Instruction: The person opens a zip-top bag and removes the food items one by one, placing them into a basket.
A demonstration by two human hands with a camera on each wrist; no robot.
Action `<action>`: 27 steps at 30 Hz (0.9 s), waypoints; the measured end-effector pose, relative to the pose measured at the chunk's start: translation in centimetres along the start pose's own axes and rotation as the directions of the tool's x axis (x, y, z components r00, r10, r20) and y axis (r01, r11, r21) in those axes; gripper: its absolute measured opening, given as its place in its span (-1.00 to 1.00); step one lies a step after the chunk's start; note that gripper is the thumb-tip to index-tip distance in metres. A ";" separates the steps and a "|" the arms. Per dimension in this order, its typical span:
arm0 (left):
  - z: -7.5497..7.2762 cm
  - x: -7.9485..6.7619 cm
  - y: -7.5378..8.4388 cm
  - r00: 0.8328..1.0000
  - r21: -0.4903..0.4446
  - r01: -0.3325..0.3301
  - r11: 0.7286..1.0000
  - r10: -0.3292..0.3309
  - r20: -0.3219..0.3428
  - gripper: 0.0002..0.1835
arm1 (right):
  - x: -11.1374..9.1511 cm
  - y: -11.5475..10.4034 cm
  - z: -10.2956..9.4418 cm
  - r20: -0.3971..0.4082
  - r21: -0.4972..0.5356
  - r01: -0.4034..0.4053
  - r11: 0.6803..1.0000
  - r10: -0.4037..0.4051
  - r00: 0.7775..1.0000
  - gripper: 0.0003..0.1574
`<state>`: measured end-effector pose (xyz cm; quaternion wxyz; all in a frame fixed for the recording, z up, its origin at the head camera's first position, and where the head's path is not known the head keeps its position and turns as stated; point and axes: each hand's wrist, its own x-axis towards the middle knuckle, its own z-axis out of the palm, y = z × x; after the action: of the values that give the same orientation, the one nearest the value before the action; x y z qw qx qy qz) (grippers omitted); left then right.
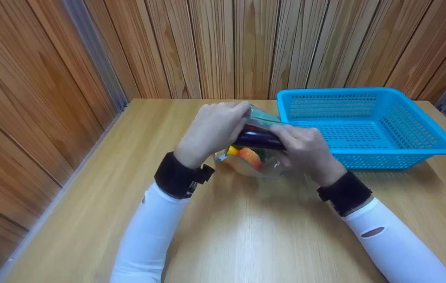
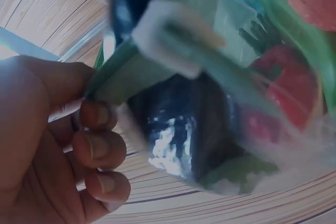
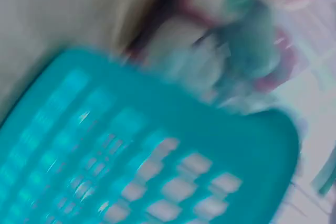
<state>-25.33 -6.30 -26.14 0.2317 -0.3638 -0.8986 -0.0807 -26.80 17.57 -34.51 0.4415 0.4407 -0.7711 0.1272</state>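
Note:
A clear bag (image 1: 242, 167) with a green-tinted top edge lies between both hands in the head view. My left hand (image 1: 217, 127) pinches the bag's edge between thumb and fingers; the white zip slider (image 2: 168, 35) is beside it in the left wrist view. My right hand (image 1: 305, 149) grips a shiny dark purple eggplant (image 1: 260, 138) at the bag's mouth. Inside the bag are a reddish-orange peach-like fruit (image 1: 249, 158), a yellow piece (image 1: 232, 150) and, in the left wrist view, a red pepper-like vegetable (image 2: 286, 90). The right wrist view is blurred.
A blue perforated plastic basket (image 1: 364, 151) stands at the right, close beside my right hand. The wooden table (image 1: 238, 236) is bounded by wood-panelled walls (image 1: 215, 47) at the back and left.

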 end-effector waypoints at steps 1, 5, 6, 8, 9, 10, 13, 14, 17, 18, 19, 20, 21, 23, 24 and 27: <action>-0.1 0.0 -0.1 1.000 0.002 0.009 1.000 -0.009 -0.012 -0.82 | -0.2 0.6 0.0 -0.057 -0.005 0.011 1.000 -0.011 0.998 -0.64; -0.4 -0.1 -0.4 0.999 0.001 0.044 0.999 -0.044 -0.026 -0.86 | -0.7 2.7 0.4 -0.243 -0.042 0.020 0.999 -0.030 0.970 -0.73; -0.5 -0.1 -0.4 0.999 0.004 0.049 0.999 -0.049 -0.022 -0.86 | -0.8 3.1 0.5 -0.273 -0.056 0.026 0.998 -0.040 0.961 -0.74; -0.5 -0.1 -0.4 0.998 0.010 0.052 0.999 -0.052 -0.021 -0.86 | -0.8 3.5 0.6 -0.297 -0.077 0.047 0.996 -0.068 0.953 -0.74; -0.5 -0.1 -0.4 0.999 0.011 0.050 0.999 -0.050 -0.019 -0.86 | -0.8 3.5 0.5 -0.294 -0.087 0.061 0.994 -0.084 0.952 -0.73; -0.5 -0.1 -0.4 0.999 0.010 0.047 0.999 -0.047 -0.017 -0.85 | -0.9 3.4 0.5 -0.289 -0.092 0.074 0.993 -0.097 0.952 -0.73; -0.4 0.0 -0.2 0.999 0.003 0.041 0.999 -0.041 -0.008 -0.84 | -1.3 2.4 0.5 -0.281 -0.090 0.103 0.991 -0.124 0.952 -0.66; -0.3 0.0 -0.1 0.999 -0.001 0.039 0.999 -0.039 -0.003 -0.84 | -1.5 2.1 0.5 -0.283 -0.089 0.116 0.989 -0.137 0.949 -0.64; -0.2 0.0 0.0 0.999 -0.011 0.034 0.999 -0.034 0.009 -0.83 | -1.7 1.2 0.5 -0.309 -0.089 0.162 0.983 -0.182 0.933 -0.66; -0.2 0.0 0.0 0.999 -0.018 0.034 0.999 -0.034 0.008 -0.82 | -1.6 1.0 0.5 -0.315 -0.090 0.170 0.981 -0.190 0.930 -0.68; -0.3 0.0 0.0 0.999 -0.021 0.033 0.999 -0.033 0.006 -0.82 | -1.4 0.9 0.4 -0.318 -0.090 0.175 0.980 -0.195 0.928 -0.69; -0.4 0.0 0.0 0.999 -0.025 0.032 0.999 -0.032 0.001 -0.82 | -1.1 0.8 0.3 -0.318 -0.088 0.176 0.981 -0.195 0.928 -0.70; -0.4 -0.1 0.0 0.999 -0.028 0.033 0.999 -0.033 -0.004 -0.82 | -0.8 0.8 0.2 -0.317 -0.085 0.168 0.982 -0.186 0.930 -0.72; -0.6 -0.1 -0.1 0.999 -0.033 0.038 0.999 -0.039 -0.013 -0.83 | -0.2 0.8 -0.1 -0.321 -0.071 0.137 0.988 -0.153 0.935 -0.75; -0.6 -0.2 -0.2 0.999 -0.033 0.040 0.999 -0.041 -0.015 -0.83 | 0.1 0.9 -0.3 -0.316 -0.061 0.118 0.991 -0.132 0.940 -0.76; -0.6 -0.2 -0.3 0.999 -0.026 0.041 0.999 -0.041 -0.008 -0.83 | 0.4 1.3 -0.9 -0.311 -0.033 0.051 0.998 -0.058 0.948 -0.78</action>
<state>-25.21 -6.79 -25.71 0.2291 -0.3478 -0.9038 -0.0985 -27.46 18.61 -33.41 0.5665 0.4308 -0.6807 0.1738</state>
